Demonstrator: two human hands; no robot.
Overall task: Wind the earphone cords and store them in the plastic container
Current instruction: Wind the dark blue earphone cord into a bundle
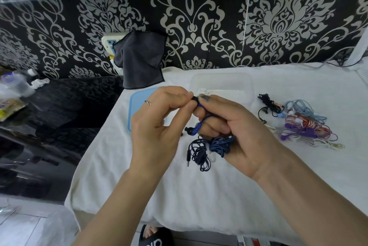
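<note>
Both hands are raised over the white towel [199,192]. My left hand [157,124] and my right hand [235,132] pinch the same dark blue earphone [200,104] between thumbs and fingertips. Its second earbud [194,129] dangles below, and the tangled blue cord [209,149] hangs from my right palm with the jack pointing down. The clear plastic container [221,83] stands behind the hands, its blue lid [137,102] to the left. To the right lie a black earphone [268,106] and a heap of light blue, red, purple and white earphones [306,124].
A dark cloth [141,58] hangs on the patterned wall over a white socket. Left of the towel is a glossy black surface [59,122] with bottles and packets at its far end. A black sandal [153,235] shows below the table edge.
</note>
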